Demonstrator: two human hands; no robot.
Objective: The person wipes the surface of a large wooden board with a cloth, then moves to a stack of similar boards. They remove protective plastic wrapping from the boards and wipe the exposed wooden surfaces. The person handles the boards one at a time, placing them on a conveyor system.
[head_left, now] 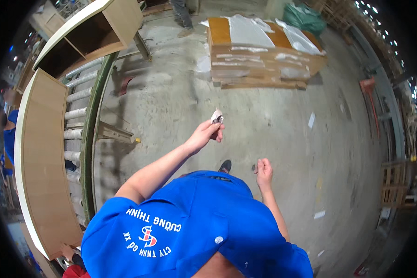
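Head | left hand (205, 135) extended, fingers pinching white scrap (216, 115) | right hand (264, 174) closer in, fingers curled, grip unclear

A small pale scrap (217, 115), crumpled, cloth or paper, stands upright in the fingertips of the left hand (205, 136). A small dark piece (254, 168), its shape unclear, is held by the right hand (264, 173).
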